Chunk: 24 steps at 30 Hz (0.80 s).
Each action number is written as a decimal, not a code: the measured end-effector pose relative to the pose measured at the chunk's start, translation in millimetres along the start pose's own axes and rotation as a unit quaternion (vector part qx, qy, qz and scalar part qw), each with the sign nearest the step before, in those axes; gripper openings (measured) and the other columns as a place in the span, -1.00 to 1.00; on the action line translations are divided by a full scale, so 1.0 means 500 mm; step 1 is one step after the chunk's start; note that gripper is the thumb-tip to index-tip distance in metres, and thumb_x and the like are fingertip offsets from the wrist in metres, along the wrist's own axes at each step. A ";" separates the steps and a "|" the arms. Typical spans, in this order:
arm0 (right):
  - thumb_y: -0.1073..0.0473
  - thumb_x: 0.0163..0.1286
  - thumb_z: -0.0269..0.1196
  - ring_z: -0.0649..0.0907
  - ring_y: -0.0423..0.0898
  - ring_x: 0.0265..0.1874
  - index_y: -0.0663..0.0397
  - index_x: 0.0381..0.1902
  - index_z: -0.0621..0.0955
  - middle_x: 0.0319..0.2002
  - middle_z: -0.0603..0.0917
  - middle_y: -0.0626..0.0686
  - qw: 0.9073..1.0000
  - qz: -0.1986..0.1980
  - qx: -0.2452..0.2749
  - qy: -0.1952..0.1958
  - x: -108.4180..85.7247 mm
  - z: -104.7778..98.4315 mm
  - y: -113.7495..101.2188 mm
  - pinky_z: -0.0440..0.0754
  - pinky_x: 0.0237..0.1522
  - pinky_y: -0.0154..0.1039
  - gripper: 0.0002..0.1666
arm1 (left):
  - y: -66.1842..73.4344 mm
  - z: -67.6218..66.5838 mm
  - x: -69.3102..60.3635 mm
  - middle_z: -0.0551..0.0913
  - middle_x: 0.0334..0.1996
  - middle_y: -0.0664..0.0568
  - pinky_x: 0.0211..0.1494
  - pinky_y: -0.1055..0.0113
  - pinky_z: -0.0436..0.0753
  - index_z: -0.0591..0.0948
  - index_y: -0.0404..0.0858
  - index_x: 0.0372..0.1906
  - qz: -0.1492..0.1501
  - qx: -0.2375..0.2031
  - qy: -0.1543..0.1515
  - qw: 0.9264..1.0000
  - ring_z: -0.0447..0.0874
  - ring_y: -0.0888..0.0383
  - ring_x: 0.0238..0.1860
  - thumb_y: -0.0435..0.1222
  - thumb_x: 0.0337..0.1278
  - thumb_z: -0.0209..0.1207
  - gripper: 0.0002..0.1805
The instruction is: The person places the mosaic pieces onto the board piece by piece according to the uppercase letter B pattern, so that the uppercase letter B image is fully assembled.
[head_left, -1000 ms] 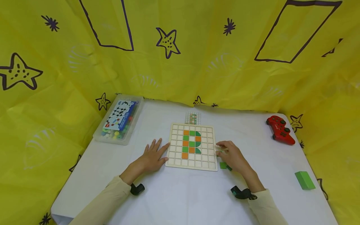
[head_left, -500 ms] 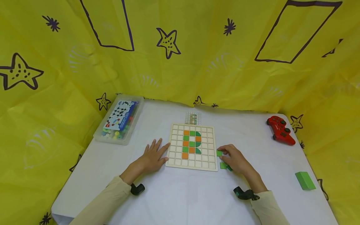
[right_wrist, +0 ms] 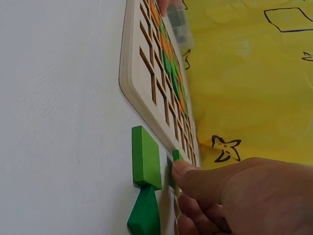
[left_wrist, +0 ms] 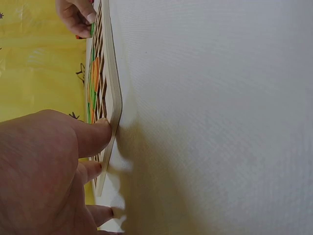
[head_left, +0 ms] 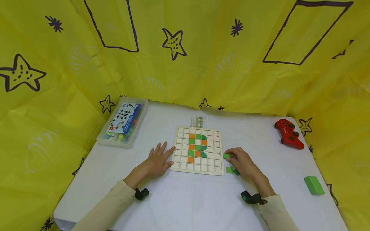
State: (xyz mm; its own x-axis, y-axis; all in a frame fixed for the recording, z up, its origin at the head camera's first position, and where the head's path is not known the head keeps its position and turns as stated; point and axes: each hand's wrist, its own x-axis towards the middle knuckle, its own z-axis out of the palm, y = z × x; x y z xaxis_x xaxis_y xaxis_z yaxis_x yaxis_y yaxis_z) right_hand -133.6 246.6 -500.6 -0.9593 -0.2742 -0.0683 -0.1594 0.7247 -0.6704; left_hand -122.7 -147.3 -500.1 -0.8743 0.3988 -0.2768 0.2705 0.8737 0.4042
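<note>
A wooden grid board [head_left: 210,162] lies flat on the white table, orange and green square tiles and dark green rounded pieces set in its middle columns. At its left edge my left hand [head_left: 156,163] rests with fingers spread; in the left wrist view the thumb [left_wrist: 98,137] touches the board's corner. My right hand [head_left: 242,162], beside the right edge, pinches a light green square tile [head_left: 226,156] between thumb and fingers. Just below that hand, another light green tile [head_left: 229,170] and a dark green piece [right_wrist: 145,213] lie on the table, touching or nearly so.
Behind the board lies a small printed pattern card [head_left: 204,121]. A clear plastic box [head_left: 122,123] of colourful parts stands at the back left. A red game controller [head_left: 288,133] and a green block [head_left: 314,185] are at the right. A yellow curtain [head_left: 199,77] hangs behind.
My right hand has shifted slightly right, away from the board's edge, and the light green tile in its fingers has come into view. My left hand stays in place.
</note>
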 end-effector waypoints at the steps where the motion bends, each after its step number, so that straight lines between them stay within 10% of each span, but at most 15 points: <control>1: 0.31 0.53 0.30 0.61 0.03 -0.04 0.23 0.18 0.66 0.01 0.61 0.17 1.000 0.000 0.000 0.004 0.001 0.001 -0.003 0.61 0.05 0.01 -0.68 | -0.001 0.000 0.001 -0.14 0.71 -0.30 0.64 -0.39 -0.15 0.11 -0.06 0.72 0.001 0.000 0.001 1.000 -0.30 -0.37 0.70 -0.01 0.66 -0.01 -0.29; 24: 0.30 0.50 0.33 0.57 -0.10 -0.07 0.10 0.00 0.68 -0.04 0.57 0.01 0.999 -0.034 0.015 -0.026 0.014 0.116 -0.109 0.63 0.05 -0.16 -0.84 | -0.003 0.000 0.004 -0.13 0.71 -0.31 0.64 -0.40 -0.14 0.11 -0.05 0.72 -0.002 0.006 -0.002 1.000 -0.28 -0.39 0.69 0.00 0.64 0.00 -0.27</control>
State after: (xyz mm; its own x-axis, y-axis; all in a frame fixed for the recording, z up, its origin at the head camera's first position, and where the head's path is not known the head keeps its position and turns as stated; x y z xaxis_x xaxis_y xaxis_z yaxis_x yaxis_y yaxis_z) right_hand -118.2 168.4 -507.5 -0.9328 -0.3553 -0.0608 -0.2153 0.6846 -0.6964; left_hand -124.8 -147.7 -501.4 -0.8738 0.3968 -0.2811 0.2721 0.8781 0.3936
